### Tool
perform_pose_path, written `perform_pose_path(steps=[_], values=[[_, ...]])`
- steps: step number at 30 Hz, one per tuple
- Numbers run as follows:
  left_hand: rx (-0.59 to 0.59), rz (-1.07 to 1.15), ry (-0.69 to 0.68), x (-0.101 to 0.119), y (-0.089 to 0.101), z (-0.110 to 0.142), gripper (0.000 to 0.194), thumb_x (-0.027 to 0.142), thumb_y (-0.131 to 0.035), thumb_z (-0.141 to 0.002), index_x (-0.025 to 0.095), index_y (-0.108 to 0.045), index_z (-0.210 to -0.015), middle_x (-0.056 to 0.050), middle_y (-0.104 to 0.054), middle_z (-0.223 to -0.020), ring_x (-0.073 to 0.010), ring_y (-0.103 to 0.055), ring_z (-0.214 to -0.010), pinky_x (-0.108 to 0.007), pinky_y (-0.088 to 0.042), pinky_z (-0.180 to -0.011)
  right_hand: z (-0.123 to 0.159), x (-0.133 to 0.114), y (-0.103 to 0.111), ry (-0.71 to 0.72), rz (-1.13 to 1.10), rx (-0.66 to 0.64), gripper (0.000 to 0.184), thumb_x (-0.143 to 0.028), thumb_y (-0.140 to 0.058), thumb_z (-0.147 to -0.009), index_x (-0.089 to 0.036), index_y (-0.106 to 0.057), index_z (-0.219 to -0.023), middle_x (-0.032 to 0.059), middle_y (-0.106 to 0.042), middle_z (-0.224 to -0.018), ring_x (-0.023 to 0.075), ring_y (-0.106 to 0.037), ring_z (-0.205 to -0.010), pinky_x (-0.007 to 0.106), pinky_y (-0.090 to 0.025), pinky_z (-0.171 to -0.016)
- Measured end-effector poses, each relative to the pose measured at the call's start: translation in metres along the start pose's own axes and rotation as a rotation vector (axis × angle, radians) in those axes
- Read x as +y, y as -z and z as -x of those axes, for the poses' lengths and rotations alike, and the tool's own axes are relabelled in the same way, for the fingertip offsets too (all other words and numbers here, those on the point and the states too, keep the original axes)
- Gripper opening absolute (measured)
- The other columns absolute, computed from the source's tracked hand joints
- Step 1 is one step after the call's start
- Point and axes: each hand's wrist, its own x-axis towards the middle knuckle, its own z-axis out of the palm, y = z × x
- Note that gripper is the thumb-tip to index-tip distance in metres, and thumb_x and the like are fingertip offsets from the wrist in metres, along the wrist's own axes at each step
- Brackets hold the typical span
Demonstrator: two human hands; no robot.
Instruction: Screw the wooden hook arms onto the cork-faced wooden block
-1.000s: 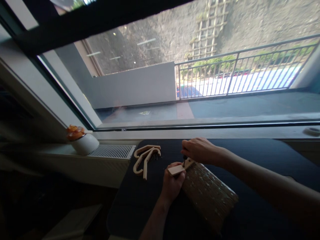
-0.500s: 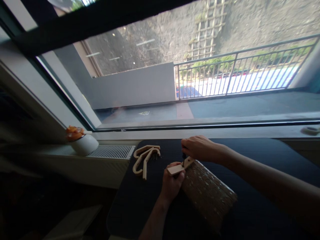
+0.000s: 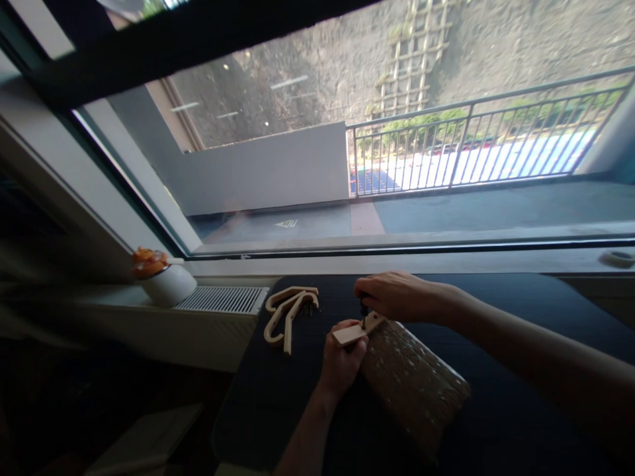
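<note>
Nearest, a brown, rough-surfaced block (image 3: 417, 383) lies on the dark, round-cornered table (image 3: 272, 410). At its far left end, the left hand (image 3: 341, 360) grips a pale, flat-faced wooden piece (image 3: 347, 335), which has stayed put. The right hand (image 3: 394, 295) is closed around a dark-handled, slim-shafted tool (image 3: 364, 309); that hand has shifted slightly left, while the tool's tip remains at the wood, suggesting turning in place rather than lifting. Farther left lie pale, bent wooden pieces (image 3: 288, 334), unmoved, beside small thin bits (image 3: 308, 311). Beyond, left, sits a white rounded pot (image 3: 171, 285) with an orange top (image 3: 149, 262).
</note>
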Motion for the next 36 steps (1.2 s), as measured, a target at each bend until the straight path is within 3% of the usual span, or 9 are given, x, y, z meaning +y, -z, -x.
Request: perform_pose_path(steps=[4, 8, 12, 15, 19, 25, 28, 32, 36], values=[[0.01, -0.007, -0.009, -0.001, 0.0, 0.0, 0.025, 0.022, -0.062, -0.077, 0.017, -0.064, -0.102, -0.008, -0.067, -0.103, -0.0217, -0.062, -0.098, -0.037, -0.049, -0.091, -0.007, -0.003, -0.008, -0.049, 0.039, 0.037, 0.021, -0.031, -0.044, -0.09, -0.02, -0.061, -0.097, 0.0066, -0.071, -0.087, 0.0209, -0.066, -0.079, 0.027, -0.039, -0.06], [0.003, -0.01, -0.006, 0.0, 0.0, 0.0, 0.023, 0.021, -0.061, -0.078, 0.017, -0.064, -0.1, -0.008, -0.067, -0.102, -0.0213, -0.063, -0.097, -0.037, -0.049, -0.091, -0.012, -0.012, -0.019, -0.197, 0.111, 0.076, 0.031, -0.039, -0.041, -0.093, -0.014, -0.059, -0.098, 0.0127, -0.071, -0.081, 0.0265, -0.067, -0.08, 0.03, -0.041, -0.061], [0.012, -0.006, 0.005, -0.002, -0.001, 0.001, 0.024, 0.022, -0.062, -0.077, 0.018, -0.065, -0.1, -0.007, -0.067, -0.103, -0.0213, -0.063, -0.099, -0.036, -0.05, -0.092, -0.011, -0.016, -0.02, -0.251, 0.151, 0.09, 0.039, -0.041, -0.033, -0.096, -0.013, -0.06, -0.094, 0.0149, -0.07, -0.08, 0.0282, -0.068, -0.079, 0.032, -0.042, -0.061], [0.019, -0.006, 0.002, -0.003, -0.001, 0.001, 0.025, 0.022, -0.063, -0.077, 0.018, -0.065, -0.101, -0.007, -0.067, -0.103, -0.0212, -0.063, -0.099, -0.036, -0.049, -0.092, -0.007, -0.013, -0.013, -0.166, 0.166, 0.089, 0.034, -0.043, -0.038, -0.094, -0.016, -0.059, -0.094, 0.0121, -0.07, -0.082, 0.0258, -0.067, -0.077, 0.03, -0.041, -0.06], [0.025, -0.01, -0.011, -0.002, -0.001, 0.0, 0.025, 0.022, -0.063, -0.077, 0.017, -0.065, -0.101, -0.008, -0.067, -0.103, -0.0214, -0.063, -0.099, -0.037, -0.049, -0.092, -0.003, -0.008, -0.01, 0.021, 0.115, 0.079, 0.019, -0.028, -0.041, -0.093, -0.019, -0.058, -0.093, 0.0068, -0.07, -0.086, 0.0204, -0.067, -0.076, 0.026, -0.037, -0.057], [0.009, -0.011, -0.004, 0.002, 0.0, 0.0, 0.024, 0.02, -0.061, -0.077, 0.017, -0.064, -0.101, -0.008, -0.067, -0.102, -0.0216, -0.063, -0.098, -0.038, -0.05, -0.091, -0.011, -0.01, -0.023, -0.201, 0.189, 0.096, 0.032, -0.035, -0.038, -0.094, -0.012, -0.061, -0.094, 0.0134, -0.069, -0.073, 0.0273, -0.068, -0.073, 0.03, -0.042, -0.056], [0.001, -0.02, 0.001, 0.003, 0.001, 0.0, 0.024, 0.021, -0.061, -0.077, 0.016, -0.064, -0.101, -0.008, -0.067, -0.102, -0.0222, -0.063, -0.098, -0.038, -0.049, -0.091, -0.012, -0.012, -0.022, -0.243, 0.198, 0.091, 0.04, -0.035, -0.032, -0.096, -0.012, -0.063, -0.089, 0.016, -0.069, -0.074, 0.0284, -0.068, -0.075, 0.032, -0.044, -0.059], [0.007, -0.016, 0.001, 0.003, 0.001, 0.0, 0.025, 0.021, -0.062, -0.077, 0.016, -0.064, -0.101, -0.009, -0.067, -0.102, -0.0224, -0.062, -0.098, -0.038, -0.049, -0.091, -0.007, -0.01, -0.011, -0.182, 0.191, 0.076, 0.036, -0.042, -0.042, -0.091, -0.014, -0.064, -0.09, 0.0141, -0.07, -0.079, 0.0274, -0.067, -0.076, 0.032, -0.043, -0.062], [-0.002, -0.01, 0.005, 0.002, 0.0, 0.0, 0.025, 0.022, -0.061, -0.078, 0.015, -0.063, -0.102, -0.009, -0.066, -0.104, -0.0222, -0.062, -0.099, -0.038, -0.048, -0.092, -0.003, -0.007, -0.007, 0.014, 0.118, 0.071, 0.019, -0.03, -0.047, -0.088, -0.019, -0.062, -0.094, 0.0075, -0.071, -0.083, 0.0212, -0.066, -0.074, 0.026, -0.037, -0.057]])
